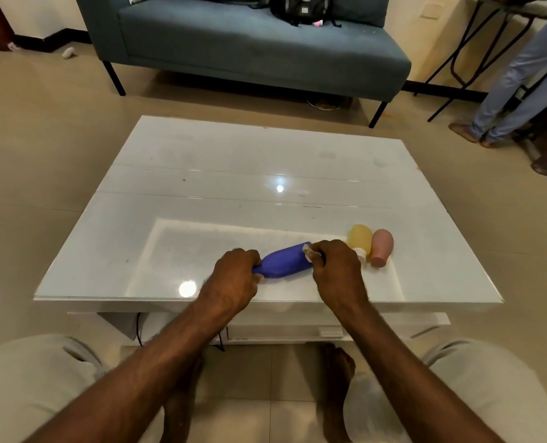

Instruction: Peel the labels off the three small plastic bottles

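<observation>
The blue bottle lies on its side near the front edge of the white table, its length running from about 8 o'clock up to 2 o'clock. The left hand is closed around its lower end at 8 o'clock, fingers wrapped over the top. The right hand is at the 2 o'clock end, its fingers curled in and pinching a small pale scrap, the label, at the bottle's upper edge; how much of the label is still stuck cannot be told.

Just to the right, at 3 o'clock from the blue bottle, the yellow bottle lies on the table, its near end partly hidden behind the right hand. The pink bottle lies touching it on the far right side, narrow end toward the person.

Beyond the table at 12 o'clock stands a blue-grey sofa with a black bag on its seat. At 2 o'clock, another person's legs show beside a black-framed stand.
</observation>
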